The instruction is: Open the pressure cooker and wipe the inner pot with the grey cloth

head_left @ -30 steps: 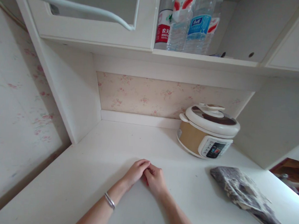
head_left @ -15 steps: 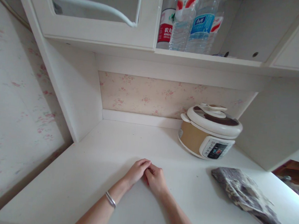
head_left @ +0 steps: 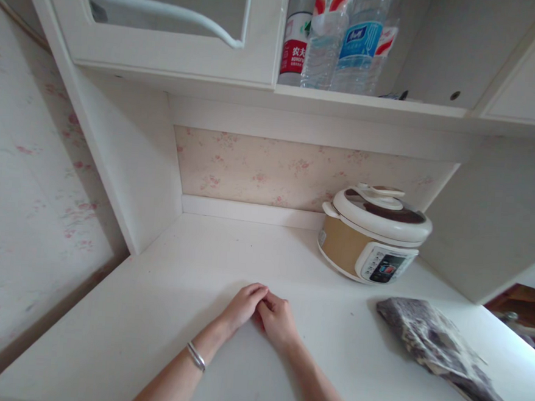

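Both my hands rest palm down on the white countertop, near its middle. My left hand, with a silver bangle on its wrist, lies with its fingers loosely flat and holds nothing. My right hand lies beside it, also holding nothing. The fingertips of the two hands touch each other. A folded grey patterned cloth lies on the counter well to the right of my right hand.
A tan and white electric cooker stands at the back right. Above, an open shelf holds several water bottles. A white cabinet door hangs at upper left. Floral wallpaper covers the left wall and backsplash.
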`<state>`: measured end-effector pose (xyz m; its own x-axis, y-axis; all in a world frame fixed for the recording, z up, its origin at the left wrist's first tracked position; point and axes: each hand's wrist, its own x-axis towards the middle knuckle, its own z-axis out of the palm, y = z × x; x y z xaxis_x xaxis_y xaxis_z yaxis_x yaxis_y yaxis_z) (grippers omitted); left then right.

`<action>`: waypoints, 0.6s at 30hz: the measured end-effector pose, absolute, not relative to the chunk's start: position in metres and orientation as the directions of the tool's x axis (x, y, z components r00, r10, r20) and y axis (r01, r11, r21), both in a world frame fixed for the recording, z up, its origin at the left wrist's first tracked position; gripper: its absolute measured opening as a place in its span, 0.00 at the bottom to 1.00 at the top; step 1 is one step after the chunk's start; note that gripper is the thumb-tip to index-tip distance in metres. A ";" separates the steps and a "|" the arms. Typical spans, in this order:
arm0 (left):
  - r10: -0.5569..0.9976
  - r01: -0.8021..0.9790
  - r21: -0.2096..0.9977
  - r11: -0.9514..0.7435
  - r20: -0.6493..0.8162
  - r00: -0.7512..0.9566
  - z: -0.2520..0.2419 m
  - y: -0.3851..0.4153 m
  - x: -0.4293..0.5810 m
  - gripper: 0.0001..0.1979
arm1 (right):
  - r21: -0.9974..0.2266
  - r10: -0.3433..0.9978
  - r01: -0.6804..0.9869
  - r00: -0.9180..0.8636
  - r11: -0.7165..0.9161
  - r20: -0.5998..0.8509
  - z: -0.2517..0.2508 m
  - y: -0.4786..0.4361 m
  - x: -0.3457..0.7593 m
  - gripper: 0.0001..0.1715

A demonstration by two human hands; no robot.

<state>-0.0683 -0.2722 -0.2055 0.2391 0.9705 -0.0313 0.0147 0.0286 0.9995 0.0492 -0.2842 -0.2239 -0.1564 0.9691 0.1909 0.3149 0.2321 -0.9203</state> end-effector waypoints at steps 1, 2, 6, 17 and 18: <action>0.971 0.005 0.999 0.034 -0.034 0.236 -0.206 -0.272 -0.068 0.15 | -0.932 0.973 0.293 -0.156 0.213 0.173 -0.223 -0.285 0.048 0.12; 0.970 -0.006 0.999 0.051 -0.048 0.239 -0.206 -0.272 -0.067 0.15 | -0.949 0.977 0.257 -0.158 0.180 0.143 -0.222 -0.285 0.047 0.12; 0.943 -0.014 0.991 0.134 -0.123 0.308 -0.206 -0.274 -0.067 0.18 | -0.989 0.920 0.144 -0.386 -0.009 -0.065 -0.206 -0.277 0.062 0.12; 0.904 -0.032 0.981 0.194 -0.166 0.395 -0.198 -0.276 -0.070 0.18 | -0.736 0.776 0.358 -0.047 -0.575 -0.629 -0.104 -0.228 0.327 0.07; 0.885 -0.013 0.984 0.177 -0.153 0.439 -0.195 -0.276 -0.070 0.17 | -0.705 0.747 0.313 0.020 -0.636 -0.665 -0.099 -0.227 0.351 0.06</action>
<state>-0.0702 -0.2764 -0.1949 0.4388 0.8854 -0.1533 -0.0126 0.1766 0.9842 0.3511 -0.2275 -0.0986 0.0198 0.7468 -0.6647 0.3132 -0.6360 -0.7052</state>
